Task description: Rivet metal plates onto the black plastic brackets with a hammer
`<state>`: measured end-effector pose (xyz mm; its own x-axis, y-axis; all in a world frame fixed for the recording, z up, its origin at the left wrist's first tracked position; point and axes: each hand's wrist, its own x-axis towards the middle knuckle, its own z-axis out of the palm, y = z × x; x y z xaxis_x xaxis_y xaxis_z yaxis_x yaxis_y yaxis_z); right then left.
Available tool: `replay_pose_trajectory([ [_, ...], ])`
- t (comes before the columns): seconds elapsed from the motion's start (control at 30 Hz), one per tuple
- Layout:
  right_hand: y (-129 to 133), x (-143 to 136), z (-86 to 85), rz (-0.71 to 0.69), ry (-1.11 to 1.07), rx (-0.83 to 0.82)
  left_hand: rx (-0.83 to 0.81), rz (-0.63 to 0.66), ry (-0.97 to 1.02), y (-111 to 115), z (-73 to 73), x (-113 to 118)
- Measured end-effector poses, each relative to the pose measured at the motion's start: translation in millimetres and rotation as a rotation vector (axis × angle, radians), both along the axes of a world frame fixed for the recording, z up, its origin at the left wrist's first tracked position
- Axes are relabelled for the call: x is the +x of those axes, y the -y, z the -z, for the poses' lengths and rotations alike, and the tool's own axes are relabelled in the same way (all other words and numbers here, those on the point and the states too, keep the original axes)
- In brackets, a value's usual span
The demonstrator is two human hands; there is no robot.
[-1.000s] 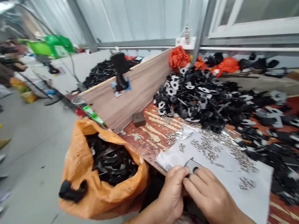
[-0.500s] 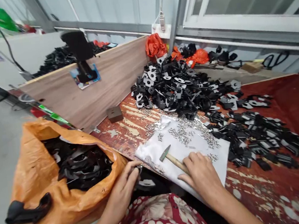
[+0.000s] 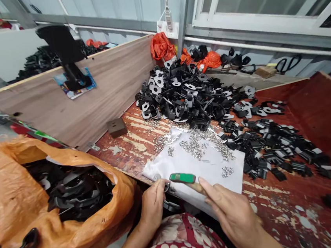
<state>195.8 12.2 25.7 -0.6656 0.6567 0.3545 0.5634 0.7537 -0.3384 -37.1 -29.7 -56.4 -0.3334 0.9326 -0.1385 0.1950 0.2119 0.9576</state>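
So I'm standing by this workbench, and the thing to look at is the small hammer with a green head and a pale wooden handle (image 3: 183, 178). The right hand (image 3: 236, 211) has its fingers wrapped around the handle, so that's clearly the nearer hand for grip. The handle slants up and to the left out of the fist, and the head's long axis runs roughly side to side, its left end just beside the fingertips of the left hand (image 3: 153, 204).

Those left fingers are narrow, pinching a small dark shiny piece (image 3: 166, 187) at the front edge of the bench. From the hammer head, that piece is a touch left and nearer the body. Can't tell if the head touches anything or hangs over the crumpled white sheet (image 3: 177, 164), tbh. Loose little silver metal bits (image 3: 196, 146) are scattered on the sheet, with a big heap of black plastic parts (image 3: 186, 94) behind.

Brands? Not much luck. There's a colourful blue printed card (image 3: 91, 82) on the wood-grain divider panel (image 3: 119, 75), but I can't read it. No legible lettering on the hammer or the orange plastic sack (image 3: 85, 239) either.
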Motion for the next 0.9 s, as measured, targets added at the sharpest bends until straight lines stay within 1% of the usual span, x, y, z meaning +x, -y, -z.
replay_pose_trajectory([
  [0.07,4,-6,10.4,-0.021,0.035,0.019,0.011,-0.013,-0.002,1,-0.5,0],
  [0.13,5,-9,21.6,-0.023,0.089,-0.002,0.017,-0.018,0.003,2,-0.7,0],
  [0.17,6,-8,25.6,-0.015,0.083,-0.011,0.018,-0.017,0.009,3,-0.5,-1],
  [0.27,7,-5,30.0,0.018,0.040,-0.010,0.016,-0.012,0.035,1,2.2,-2],
  [0.33,7,-3,30.8,0.021,0.084,-0.029,0.014,-0.011,0.050,-1,3.0,-1],
  [0.4,5,-3,33.0,0.006,0.134,-0.094,0.015,-0.009,0.061,-3,-1.7,2],
  [0.43,3,-2,35.0,-0.002,0.132,-0.131,0.018,0.001,0.066,-1,-7.9,3],
  [0.47,1,-1,37.4,-0.007,0.118,-0.164,0.023,0.022,0.071,1,-17.0,3],
  [0.53,-7,4,43.9,-0.004,0.098,-0.183,0.044,0.082,0.072,13,-44.2,0],
  [0.57,-13,7,47.7,0.007,0.094,-0.148,0.066,0.105,0.060,22,-61.1,-5],
  [0.6,-19,10,51.6,0.014,0.094,-0.084,0.101,0.107,0.030,33,-79.0,-12],
  [0.63,-26,12,55.1,0.022,0.092,-0.005,0.194,0.068,-0.044,44,-96.8,-22],
  [0.67,-32,12,57.7,0.027,0.081,0.074,0.334,-0.062,-0.127,55,-113.4,-35],
  [0.7,-36,11,58.8,0.027,0.060,0.138,0.468,-0.311,-0.233,65,-127.8,-51],
  [0.73,-39,8,58.1,0.014,0.032,0.176,0.552,-0.511,-0.384,74,-139.4,-70],
  [0.77,-41,4,55.4,-0.016,0.001,0.193,0.582,-0.612,-0.574,81,-147.9,-92],
  [0.8,-40,-3,50.6,-0.060,-0.032,0.197,0.537,-0.594,-0.750,87,-153.2,-115],
  [0.83,-38,-11,44.0,-0.119,-0.066,0.193,0.417,-0.495,-0.879,91,-155.3,-141],
  [0.87,-35,-21,35.9,-0.195,-0.096,0.182,0.251,-0.365,-0.957,96,-154.4,-166],
  [0.9,-32,-32,26.8,-0.275,-0.124,0.166,0.113,-0.295,-1.014,103,-150.9,-190],
])
